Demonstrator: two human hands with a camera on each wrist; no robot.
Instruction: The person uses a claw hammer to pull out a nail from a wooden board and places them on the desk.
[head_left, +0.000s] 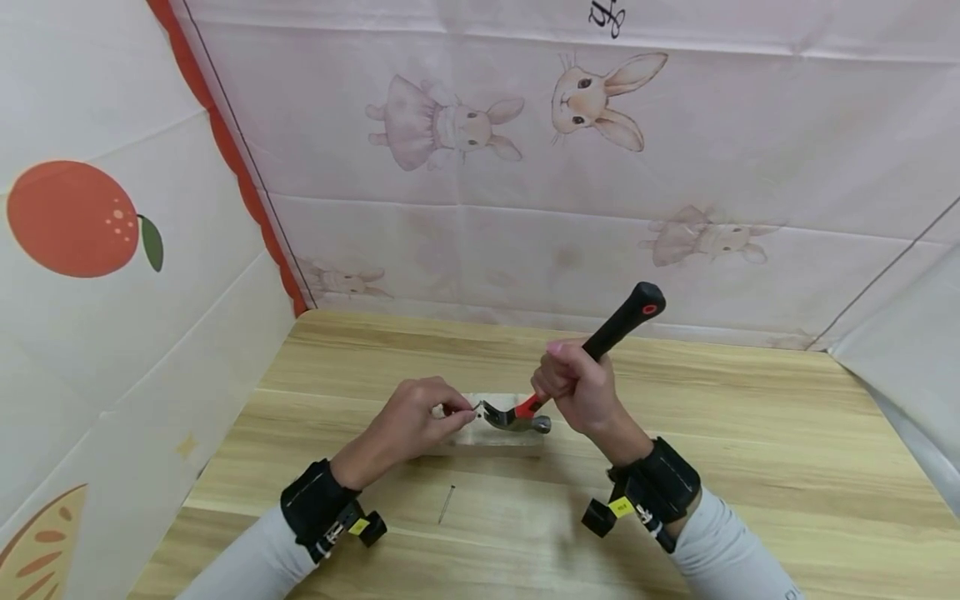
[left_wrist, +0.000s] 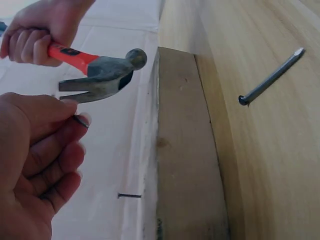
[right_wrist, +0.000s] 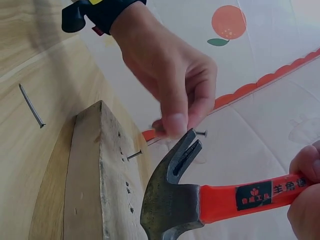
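My right hand grips the red and black handle of a claw hammer, its claw turned toward my left hand. Between thumb and fingertip, the left hand pinches a nail, whose head shows right beside the claw tips in the right wrist view. Both hands are above a wooden block lying on the table. A second nail stands up from the block's top face, near several dark holes. On the table in front of the block lies a loose nail.
The wood-grain table extends around the block. A pale sheet printed with rabbits hangs behind it, and another with fruit pictures covers the left side. Each wrist wears a black strap with a small camera.
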